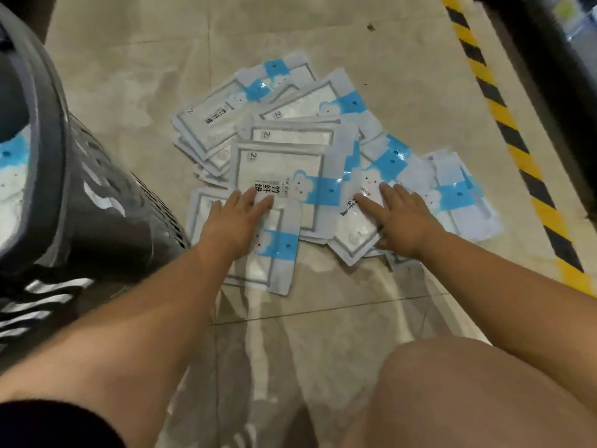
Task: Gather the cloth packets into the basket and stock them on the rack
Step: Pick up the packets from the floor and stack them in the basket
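Several flat white and blue cloth packets (284, 156) lie in an overlapping pile on the tiled floor. My left hand (234, 218) rests flat on the near packets at the pile's left side, fingers straight. My right hand (399, 218) presses flat on a tilted packet (355, 231) at the pile's right side, fingers spread. A dark slotted basket (106, 202) stands at the left, close to my left arm. Inside it a packet (13, 176) shows at the frame's left edge. No rack can be made out.
A yellow and black striped line (504, 130) runs along the floor at the right, with a dark edge beyond it. My bare knee (452, 399) fills the lower right. Pale floor tiles (290, 334) lie between my arms.
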